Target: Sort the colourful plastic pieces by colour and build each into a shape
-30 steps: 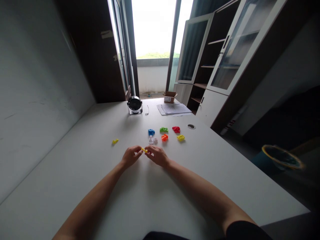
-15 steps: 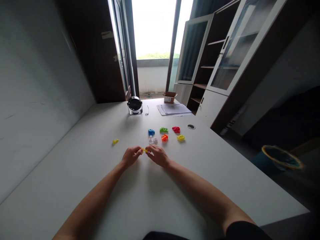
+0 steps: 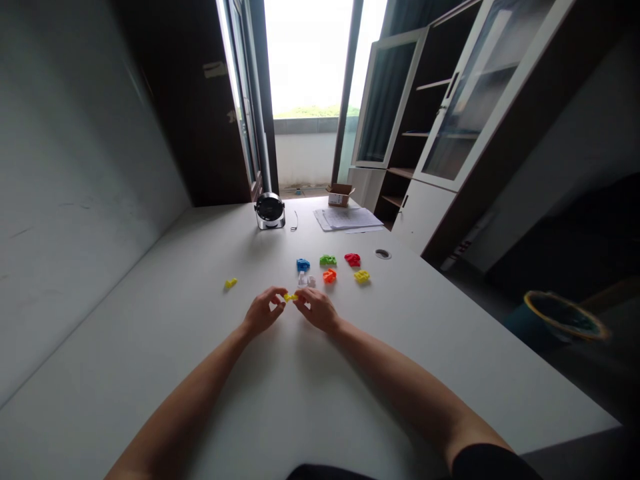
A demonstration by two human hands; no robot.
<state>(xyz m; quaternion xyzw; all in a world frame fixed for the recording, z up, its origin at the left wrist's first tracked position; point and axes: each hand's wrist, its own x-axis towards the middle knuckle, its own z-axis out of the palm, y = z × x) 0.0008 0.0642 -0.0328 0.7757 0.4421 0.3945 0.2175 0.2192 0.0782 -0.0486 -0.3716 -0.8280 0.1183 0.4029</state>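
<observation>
Between my two hands is a small yellow plastic piece (image 3: pixel 291 297), too small to tell its kind. My left hand (image 3: pixel 263 312) has its thumb and fingertips at the piece's left end. At the right end, my right hand (image 3: pixel 317 309) pinches it between thumb and fingers. Just beyond my hands lie white pieces (image 3: pixel 307 279), an orange piece (image 3: pixel 329 275) and a yellow cluster (image 3: pixel 361 276). Behind these sit a blue piece (image 3: pixel 303 264), a green piece (image 3: pixel 328 260) and a red piece (image 3: pixel 353 259). Another small yellow piece (image 3: pixel 231 283) lies apart on the left.
The white table (image 3: pixel 200 253) runs along a wall on the left. At its far end stand a round black fan-like device (image 3: pixel 269 208), papers (image 3: pixel 347 218) and a small cardboard box (image 3: pixel 341 194). A cable hole (image 3: pixel 383 253) is at right; a bin (image 3: pixel 565 315) stands on the floor.
The yellow piece between my hands has turned a little and risen slightly. My left fingers have loosened and spread somewhat around its end. The pieces on the table have stayed put.
</observation>
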